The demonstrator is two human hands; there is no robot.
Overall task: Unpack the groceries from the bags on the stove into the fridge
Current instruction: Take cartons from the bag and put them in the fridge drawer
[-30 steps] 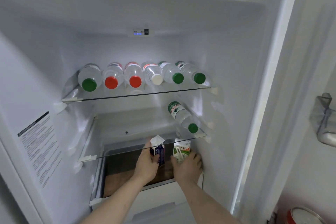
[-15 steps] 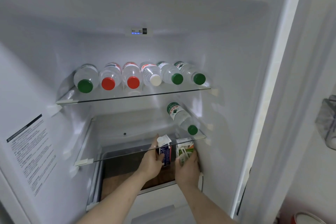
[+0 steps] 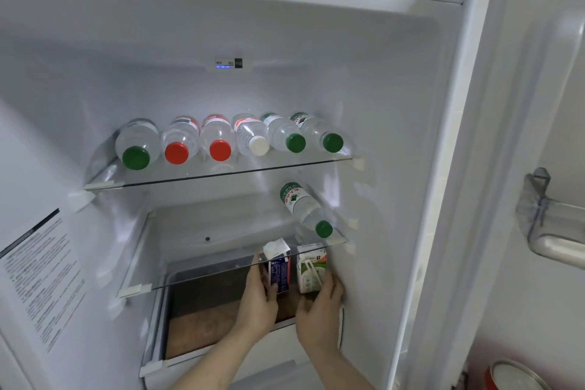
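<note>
Open white fridge (image 3: 364, 51) interior, seen from the head camera. Counted contents: seven clear plastic water bottles and two small drink cartons. Six bottles (image 3: 221, 139) lie side by side on the upper glass shelf (image 3: 221, 173), caps toward the viewer; from the left the caps are green, red, red, white, green, green. The seventh bottle, a green-capped, green-labelled water bottle (image 3: 305, 209), lies at an angle at the right end of the lower glass shelf (image 3: 202, 272), directly below the upper shelf.

Both cartons stand upright and just beside each other under the right end of the lower glass shelf, whose front edge crosses in front of their tops. The blue-and-white gable-top carton (image 3: 278, 266) is on the left; the left hand (image 3: 258, 301) grips it, fingers curled round its side. The green-and-white box carton (image 3: 311, 269), with a wrapped straw on its face, is on the right; the right hand (image 3: 318, 310) holds it from below and from the side. The hands are close but apart.

Below the cartons lies a dark-bottomed drawer (image 3: 202, 320). A printed label (image 3: 34, 275) is on the left inner wall, a control panel with blue lights (image 3: 228, 63) above the upper shelf, and a clear door bin (image 3: 550, 225) at right.
</note>
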